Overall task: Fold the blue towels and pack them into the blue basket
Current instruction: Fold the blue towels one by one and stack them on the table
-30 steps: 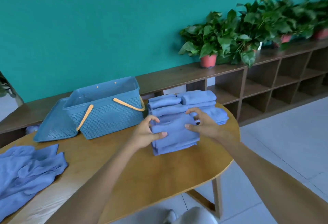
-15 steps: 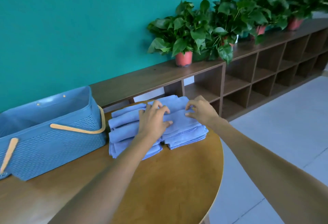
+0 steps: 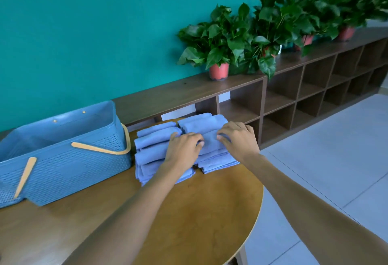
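Right now the folded blue towels (image 3: 159, 138) sit in two stacks side by side at the far edge of the round wooden tabletop (image 3: 199, 212), just to the right of the blue basket (image 3: 63, 155). I see my left hand (image 3: 183, 146) lying palm-down across the seam between the stacks, fingers lightly bent and spread over the cloth, the thumb tip touching the top towel of the right stack (image 3: 210, 140). My right hand (image 3: 239, 138) rests on that same top towel from the other side, fingers curved down over its far and right edges, thumb pressed on the upper face; I cannot tell whether those fingers have the fold pinched or are only pressing on it. The basket stands open on the tabletop, its tan handles (image 3: 100, 149) folded down against the outside, and the part of its inside that I can see holds no towels. Behind the tabletop runs a low dark wooden shelf unit (image 3: 294, 88) with open cubbies, and on top of it stands a row of leafy plants in reddish pots (image 3: 219, 71) against a teal wall (image 3: 94, 33). Grey floor tiles (image 3: 336, 159) lie off to the right.
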